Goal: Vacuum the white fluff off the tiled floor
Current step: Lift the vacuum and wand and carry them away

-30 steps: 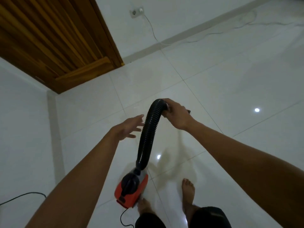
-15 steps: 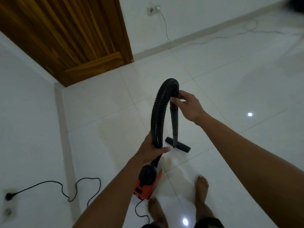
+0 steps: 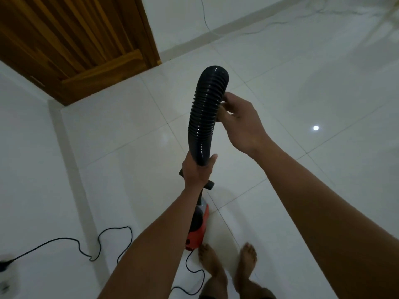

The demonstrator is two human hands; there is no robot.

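Left hand (image 3: pixel 197 171) curled round the lower end of the black ribbed flexible hose (image 3: pixel 205 113), thumb on the hose's right side. Right hand (image 3: pixel 239 121) sits higher, fingers curled in against the hose just under its arched top; we read that as a grip. The hose stands nearly upright between the two hands and bends over at the top. Under the left forearm we note the red-orange and black vacuum cleaner body (image 3: pixel 197 231) on the glossy white tiled floor (image 3: pixel 302 104), just ahead of the person's bare feet (image 3: pixel 207 260). A black floor nozzle (image 3: pixel 209 185) shows only in part behind the left wrist. A thin black power cord (image 3: pixel 103 236) loops over the tiles toward the left edge. Brown slatted wooden door (image 3: pixel 75 39) upper left; a pale cable (image 3: pixel 269 24) lies by the far wall
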